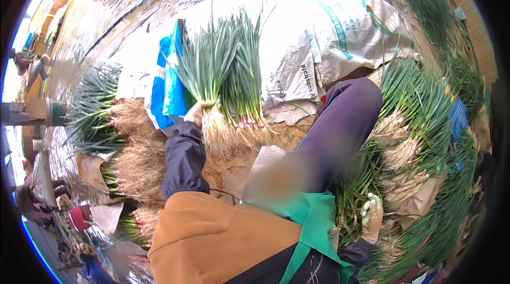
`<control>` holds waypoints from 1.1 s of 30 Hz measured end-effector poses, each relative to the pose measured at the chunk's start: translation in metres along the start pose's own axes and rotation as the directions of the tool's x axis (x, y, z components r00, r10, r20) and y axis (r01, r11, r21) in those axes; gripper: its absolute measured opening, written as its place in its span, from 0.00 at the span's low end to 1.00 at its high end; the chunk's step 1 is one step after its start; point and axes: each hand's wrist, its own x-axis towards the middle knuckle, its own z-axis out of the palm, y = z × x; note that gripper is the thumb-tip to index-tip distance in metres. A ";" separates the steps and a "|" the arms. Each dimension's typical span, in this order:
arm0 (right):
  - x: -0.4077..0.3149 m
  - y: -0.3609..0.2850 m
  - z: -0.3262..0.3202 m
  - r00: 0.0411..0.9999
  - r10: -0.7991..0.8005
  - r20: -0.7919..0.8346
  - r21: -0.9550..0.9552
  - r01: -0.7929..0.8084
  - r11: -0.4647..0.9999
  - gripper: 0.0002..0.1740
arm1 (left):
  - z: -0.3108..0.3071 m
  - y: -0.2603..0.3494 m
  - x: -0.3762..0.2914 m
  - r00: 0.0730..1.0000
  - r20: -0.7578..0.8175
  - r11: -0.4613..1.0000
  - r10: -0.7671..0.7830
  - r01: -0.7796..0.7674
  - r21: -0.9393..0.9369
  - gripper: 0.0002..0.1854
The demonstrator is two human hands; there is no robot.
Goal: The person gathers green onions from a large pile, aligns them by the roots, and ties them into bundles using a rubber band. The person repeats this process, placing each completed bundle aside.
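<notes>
My left hand (196, 113) is closed round the lower stems of a bundle of green onions (211, 61), whose pale roots point towards me. A second bundle of green onions (248, 81) lies against its right side, on white plastic sacking. At the lower right is my right hand (372, 214), in a pale glove, over loose green onions (350, 188). Its fingers are curled, and whether they hold a stem is not clear. A blue and white plastic bag (169, 81) lies just left of the gripped bundle.
Rooted onion bundles (139, 164) are stacked at the left. More green onions (418, 97) are heaped at the right. White printed sacks (342, 29) lie beyond my knee (350, 105). Other people (34, 65) are at the far left. A wooden post (32, 112) stands near the left edge.
</notes>
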 end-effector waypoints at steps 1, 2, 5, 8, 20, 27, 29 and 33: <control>0.000 0.004 -0.015 0.995 0.095 0.018 -0.157 -0.091 0.983 0.16 | -0.025 -0.007 0.006 0.983 -0.179 0.995 0.034 -0.050 -0.085 0.17; 0.001 0.016 -0.026 0.986 0.135 -0.093 -0.414 -0.162 0.896 0.17 | -0.047 -0.016 0.004 0.965 -0.249 0.995 0.080 -0.093 -0.039 0.15; -0.002 0.040 -0.067 0.954 -0.037 -0.299 -0.891 -0.265 0.368 0.19 | -0.077 -0.015 0.014 0.986 -0.164 0.997 -0.014 0.026 0.077 0.15; 0.014 0.047 -0.093 0.832 -0.171 -0.528 -0.711 -0.323 0.624 0.23 | -0.094 -0.002 0.017 0.958 -0.253 0.957 -0.134 0.191 0.218 0.15; 0.010 0.004 0.082 0.890 -0.242 0.387 -0.741 0.456 0.493 0.19 | 0.192 -0.018 -0.002 0.483 0.336 0.042 0.808 -0.616 0.786 0.28; 0.003 -0.049 0.042 0.927 -0.372 0.052 -0.838 0.243 0.488 0.20 | 0.428 -0.199 -0.022 0.557 0.785 0.085 0.272 -0.826 0.557 0.29; 0.015 -0.036 0.018 0.775 -0.570 -0.273 -0.769 0.180 0.613 0.16 | 0.460 -0.249 0.002 0.669 0.738 0.254 -0.093 -0.701 0.667 0.26; 0.058 -0.034 -0.026 0.709 -0.383 -0.592 -0.545 -0.002 0.838 0.20 | 0.475 -0.341 0.075 0.811 0.521 0.277 -0.267 -0.453 0.847 0.30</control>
